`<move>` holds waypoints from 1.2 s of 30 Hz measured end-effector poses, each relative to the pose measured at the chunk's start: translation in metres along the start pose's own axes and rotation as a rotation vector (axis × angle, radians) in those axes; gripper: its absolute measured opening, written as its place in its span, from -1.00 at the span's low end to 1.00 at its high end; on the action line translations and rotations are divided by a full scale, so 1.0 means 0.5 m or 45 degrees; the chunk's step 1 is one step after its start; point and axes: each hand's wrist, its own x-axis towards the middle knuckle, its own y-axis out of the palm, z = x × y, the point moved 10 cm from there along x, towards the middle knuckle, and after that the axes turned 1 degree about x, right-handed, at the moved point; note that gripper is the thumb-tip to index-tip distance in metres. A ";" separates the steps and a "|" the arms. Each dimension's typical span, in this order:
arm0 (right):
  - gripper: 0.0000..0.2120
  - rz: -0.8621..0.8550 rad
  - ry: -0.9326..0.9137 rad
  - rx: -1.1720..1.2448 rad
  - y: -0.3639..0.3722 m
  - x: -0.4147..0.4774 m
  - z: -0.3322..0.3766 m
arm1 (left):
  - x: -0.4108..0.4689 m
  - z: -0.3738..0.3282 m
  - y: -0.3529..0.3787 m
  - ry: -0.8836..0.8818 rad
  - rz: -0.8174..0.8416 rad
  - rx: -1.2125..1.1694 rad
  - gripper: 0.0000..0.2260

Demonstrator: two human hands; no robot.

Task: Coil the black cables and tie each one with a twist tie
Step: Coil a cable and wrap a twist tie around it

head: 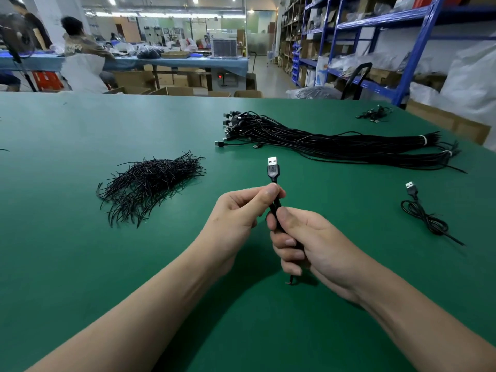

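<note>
Black cables' table (80, 264): green, with wide bare room on the near side of the bundle (335, 147). The far edge runs behind the bundle and the right edge passes close by its banded ends, so I'd push nothing that way.
Bundle: loose cables waiting their turn, banded at one end, plugs fanned out at the other.
Twist ties (150, 181): a heap left of the bundle, well apart from it.
Right hand (303, 242): nearer than the bundle, fingers curled round the gathered strands of one cable.
Left hand (236, 213): just beside it, pinching that cable under its plug (272, 167).
Finished coil (426, 216): lies alone, nearer than the bundle's banded ends.
Held cable (276, 205): looks coiled, with no tie that I can see. Next, I'd judge, one hand reaches for a tie while the other grips the loops.
</note>
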 end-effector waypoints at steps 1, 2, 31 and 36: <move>-0.72 -0.027 -0.019 -0.039 -0.001 0.001 0.002 | -0.001 0.000 0.001 -0.001 -0.019 0.003 -0.77; -0.72 -0.053 -0.040 -0.076 -0.004 0.002 0.004 | -0.002 -0.001 0.003 -0.004 -0.035 0.006 -0.78; -0.71 -0.343 0.015 -0.308 -0.055 -0.001 0.002 | 0.080 -0.086 -0.390 -0.408 -0.645 1.872 -0.73; -0.71 -0.340 0.011 -0.308 -0.054 -0.001 0.000 | 0.071 -0.128 -0.414 -0.408 -0.663 1.965 -0.72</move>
